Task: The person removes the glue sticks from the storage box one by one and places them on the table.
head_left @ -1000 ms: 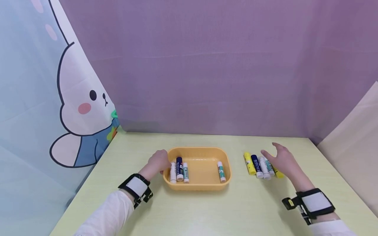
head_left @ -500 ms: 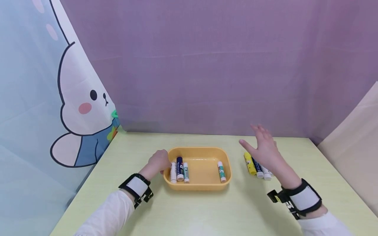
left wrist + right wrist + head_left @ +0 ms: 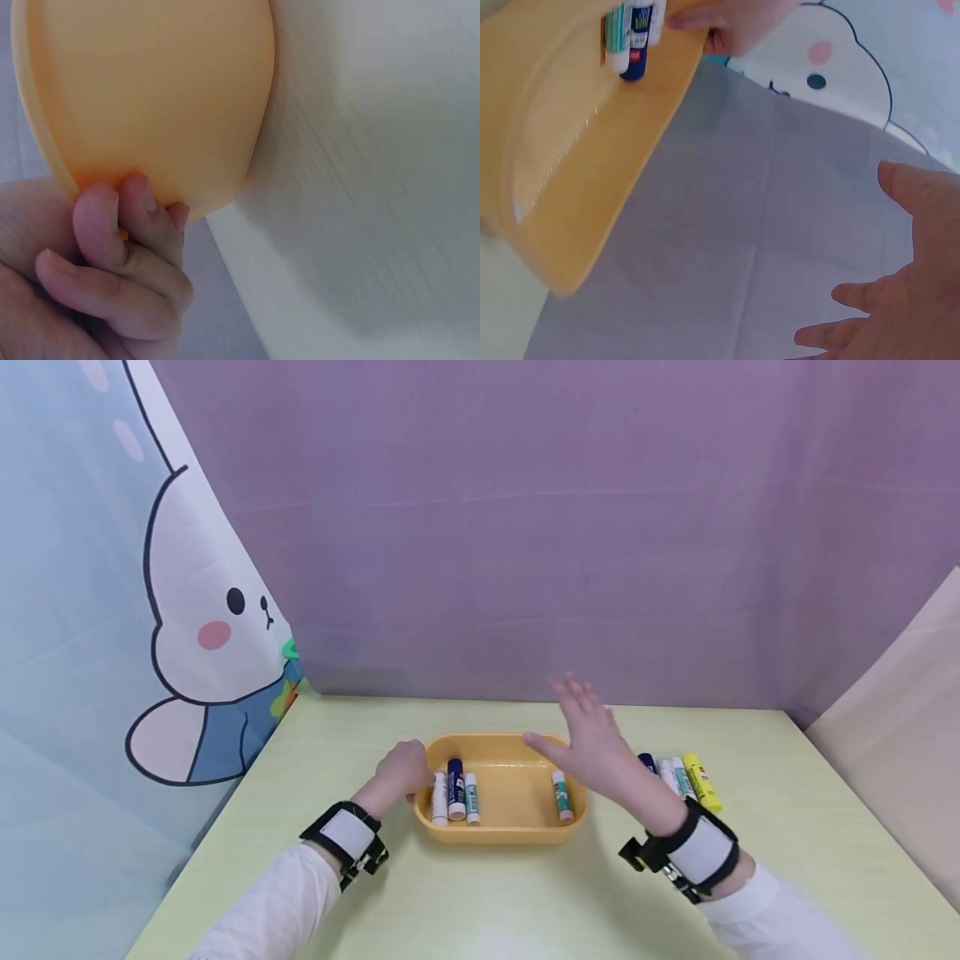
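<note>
A yellow-orange plastic tray (image 3: 501, 836) stands on the table with several glue sticks in it. On its left side lie a white glue stick (image 3: 440, 799), a dark blue one (image 3: 456, 789) and a small white-and-teal one (image 3: 472, 799); another teal-labelled glue stick (image 3: 562, 797) lies at its right end. My left hand (image 3: 403, 768) grips the tray's left rim, its fingertips (image 3: 97, 214) curled against the outer wall in the left wrist view. Above the tray's right rear corner hovers my right hand (image 3: 596, 747), fingers spread, holding nothing.
Right of the tray, a row of glue sticks lies on the table: a dark blue one (image 3: 647, 762), white ones and a yellow one (image 3: 702, 782), partly behind my right forearm. A purple cloth (image 3: 525, 527) hangs at the table's back edge.
My right hand has moved left, from over the row of glue sticks to above the tray's right side, its fingers spreading wider. The left hand and the tray have stayed put.
</note>
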`<action>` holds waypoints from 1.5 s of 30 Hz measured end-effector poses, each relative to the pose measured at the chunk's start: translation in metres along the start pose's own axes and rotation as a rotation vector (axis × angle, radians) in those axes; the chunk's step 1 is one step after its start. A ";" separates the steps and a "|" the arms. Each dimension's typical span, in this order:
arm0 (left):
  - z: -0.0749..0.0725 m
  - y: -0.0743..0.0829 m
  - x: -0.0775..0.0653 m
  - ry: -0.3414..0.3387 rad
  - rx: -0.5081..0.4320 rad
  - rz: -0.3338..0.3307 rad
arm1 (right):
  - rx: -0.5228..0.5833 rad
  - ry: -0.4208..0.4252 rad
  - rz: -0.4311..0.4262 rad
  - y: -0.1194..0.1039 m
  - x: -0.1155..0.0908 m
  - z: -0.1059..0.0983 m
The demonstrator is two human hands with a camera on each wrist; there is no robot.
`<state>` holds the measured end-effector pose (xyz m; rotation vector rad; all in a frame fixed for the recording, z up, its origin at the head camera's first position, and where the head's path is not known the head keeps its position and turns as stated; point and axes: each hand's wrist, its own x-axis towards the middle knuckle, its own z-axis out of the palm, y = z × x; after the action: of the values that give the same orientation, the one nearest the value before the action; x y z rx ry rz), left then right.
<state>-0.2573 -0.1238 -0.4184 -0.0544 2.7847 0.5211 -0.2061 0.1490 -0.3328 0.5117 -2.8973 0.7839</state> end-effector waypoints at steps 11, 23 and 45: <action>0.000 0.001 0.000 -0.004 -0.005 -0.012 | 0.020 -0.086 -0.042 -0.027 0.004 0.055; -0.002 0.000 -0.003 0.003 0.006 0.022 | 0.120 -0.214 -0.040 -0.040 0.007 0.110; -0.003 0.000 -0.004 0.012 -0.010 0.021 | 0.082 -0.293 0.043 -0.049 0.025 0.148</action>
<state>-0.2544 -0.1252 -0.4144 -0.0306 2.7976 0.5414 -0.2131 0.0269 -0.4332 0.6228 -3.1622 0.9071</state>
